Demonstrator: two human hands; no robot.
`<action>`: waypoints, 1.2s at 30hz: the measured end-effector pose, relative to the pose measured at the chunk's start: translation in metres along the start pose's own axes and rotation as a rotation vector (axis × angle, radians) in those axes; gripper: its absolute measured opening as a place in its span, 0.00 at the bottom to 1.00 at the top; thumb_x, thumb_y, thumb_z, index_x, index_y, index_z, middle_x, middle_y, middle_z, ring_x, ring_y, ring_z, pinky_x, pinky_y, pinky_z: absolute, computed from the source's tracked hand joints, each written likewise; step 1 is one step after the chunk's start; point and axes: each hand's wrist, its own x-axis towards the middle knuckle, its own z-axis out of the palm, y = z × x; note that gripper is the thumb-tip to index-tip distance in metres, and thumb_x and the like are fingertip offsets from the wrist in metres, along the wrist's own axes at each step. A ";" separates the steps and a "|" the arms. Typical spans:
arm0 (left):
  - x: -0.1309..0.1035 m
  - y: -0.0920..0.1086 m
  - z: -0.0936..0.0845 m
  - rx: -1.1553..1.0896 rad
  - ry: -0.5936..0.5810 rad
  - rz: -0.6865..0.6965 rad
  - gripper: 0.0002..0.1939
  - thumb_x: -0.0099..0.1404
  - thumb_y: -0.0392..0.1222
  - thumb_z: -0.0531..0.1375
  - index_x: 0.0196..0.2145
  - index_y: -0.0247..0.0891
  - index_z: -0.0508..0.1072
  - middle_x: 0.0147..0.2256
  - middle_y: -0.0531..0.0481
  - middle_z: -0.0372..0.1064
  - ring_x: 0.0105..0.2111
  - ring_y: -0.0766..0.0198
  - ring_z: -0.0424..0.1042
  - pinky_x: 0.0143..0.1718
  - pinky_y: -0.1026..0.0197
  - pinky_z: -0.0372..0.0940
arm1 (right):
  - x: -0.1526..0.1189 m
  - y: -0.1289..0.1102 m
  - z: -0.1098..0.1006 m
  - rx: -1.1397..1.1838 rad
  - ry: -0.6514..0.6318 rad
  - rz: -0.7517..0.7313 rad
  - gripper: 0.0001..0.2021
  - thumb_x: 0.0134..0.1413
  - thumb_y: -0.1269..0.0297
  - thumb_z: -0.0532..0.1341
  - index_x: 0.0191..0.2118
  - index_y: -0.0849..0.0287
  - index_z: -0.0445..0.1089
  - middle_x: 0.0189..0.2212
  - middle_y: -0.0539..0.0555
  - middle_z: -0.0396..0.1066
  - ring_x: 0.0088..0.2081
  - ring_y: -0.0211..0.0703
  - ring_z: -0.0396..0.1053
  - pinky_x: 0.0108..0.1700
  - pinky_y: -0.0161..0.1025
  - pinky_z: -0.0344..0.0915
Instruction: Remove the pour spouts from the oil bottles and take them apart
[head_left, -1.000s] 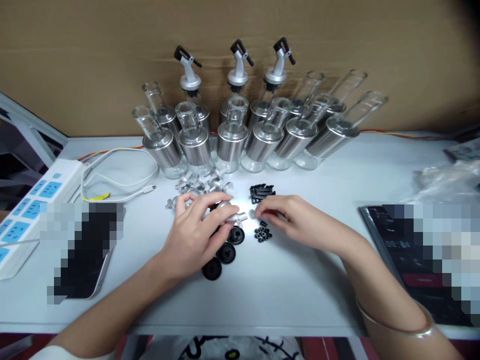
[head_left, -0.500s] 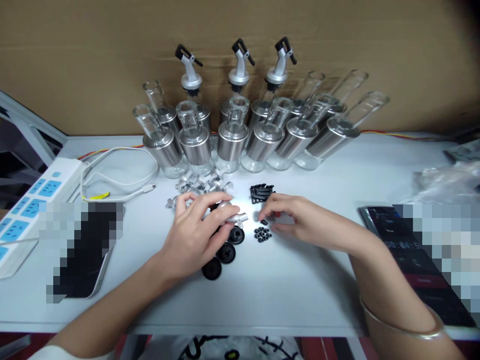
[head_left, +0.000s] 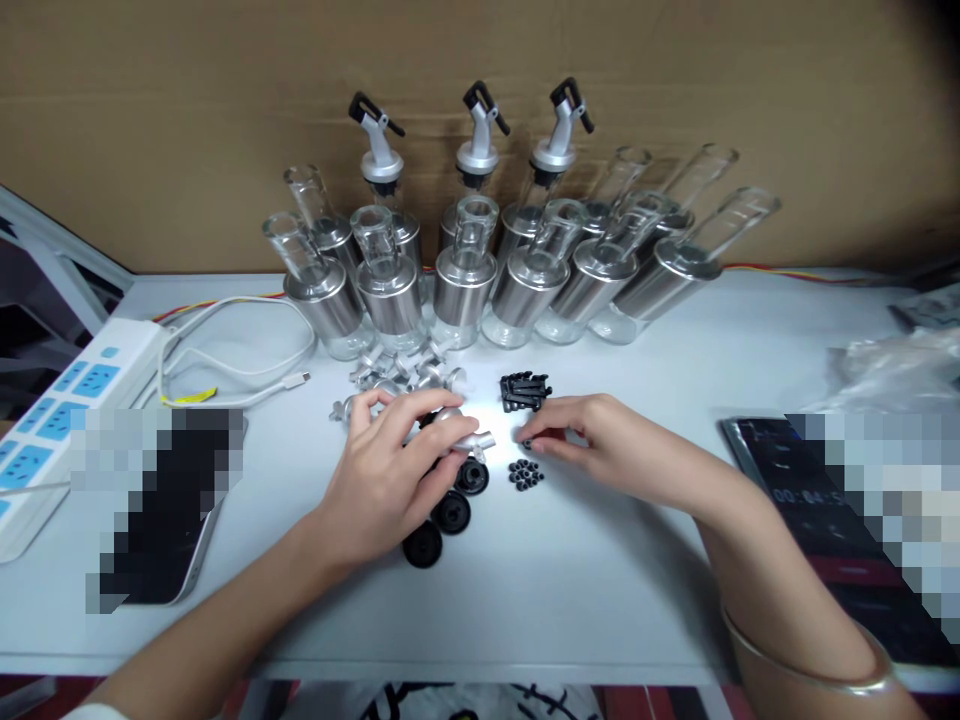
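Observation:
My left hand [head_left: 405, 460] is closed around a silver pourer spout [head_left: 474, 441], its narrow tube pointing right. Under and in front of that hand lie several round black caps [head_left: 452, 512]. My right hand [head_left: 574, 432] pinches a small black plug [head_left: 527, 443] between thumb and fingertips, just right of the spout. A cluster of similar black plugs [head_left: 525, 475] rests below those fingertips. Above them is a pile of black levers [head_left: 523, 390]. Loose silver spout parts [head_left: 405, 368] are heaped behind my left hand.
Glass bottles with steel sleeves [head_left: 465, 290] stand in rows at the back; three carry silver pourers [head_left: 478, 150]. On the left are a power strip [head_left: 82, 400], a white cable [head_left: 240, 400] and a phone [head_left: 161, 520]. A dark timer screen [head_left: 802, 500] and clear plastic bags [head_left: 892, 370] lie right.
My right thumb and fingers have come together on the small black plug, which lay tilted by the fingertips. My left hand keeps its hold on the spout, nearly unmoved.

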 end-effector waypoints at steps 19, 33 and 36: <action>0.001 0.000 0.001 0.000 -0.004 0.011 0.09 0.69 0.31 0.52 0.44 0.41 0.65 0.45 0.45 0.71 0.43 0.61 0.71 0.46 0.54 0.54 | 0.000 -0.010 0.003 0.045 0.014 -0.010 0.14 0.57 0.72 0.53 0.39 0.58 0.76 0.36 0.55 0.77 0.37 0.44 0.72 0.39 0.38 0.66; 0.001 0.001 0.001 -0.012 -0.001 0.011 0.08 0.69 0.32 0.52 0.44 0.40 0.65 0.44 0.45 0.71 0.42 0.62 0.72 0.45 0.55 0.53 | 0.004 -0.014 0.012 0.024 0.013 0.026 0.12 0.62 0.66 0.55 0.31 0.60 0.73 0.23 0.50 0.71 0.24 0.37 0.63 0.29 0.35 0.58; 0.000 0.001 0.001 -0.024 -0.006 0.009 0.08 0.69 0.32 0.53 0.44 0.40 0.66 0.44 0.45 0.70 0.42 0.62 0.72 0.45 0.55 0.53 | 0.004 -0.013 0.012 0.039 0.012 0.038 0.10 0.62 0.67 0.55 0.36 0.60 0.74 0.26 0.50 0.73 0.26 0.37 0.65 0.31 0.34 0.59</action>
